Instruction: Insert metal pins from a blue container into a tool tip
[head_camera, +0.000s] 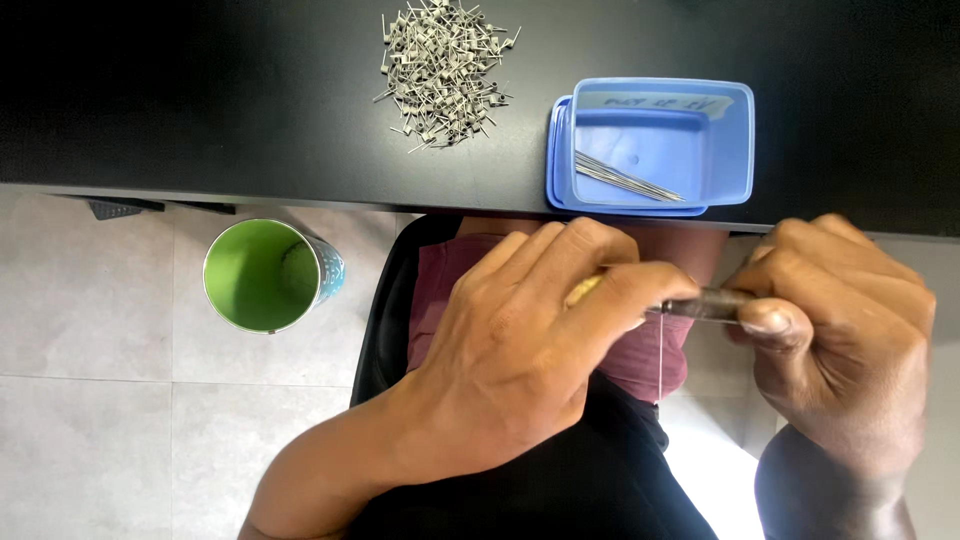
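Both hands pinch one small dark tool: left hand and right hand closed around it, below the table edge; thin wire hangs down.

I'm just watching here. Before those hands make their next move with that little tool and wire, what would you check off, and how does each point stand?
1. Left hand grips the tool's pale handle: ok.
2. Right hand pinches the dark tool tip: ok.
3. Thin wire hangs straight from the tool: ok.
4. Wire wound tight on the tool: cannot tell, fingers hide it.
5. Blue box holds spare wires within reach: ok.
6. Pile of small metal coils sits clear of the table edge: ok.
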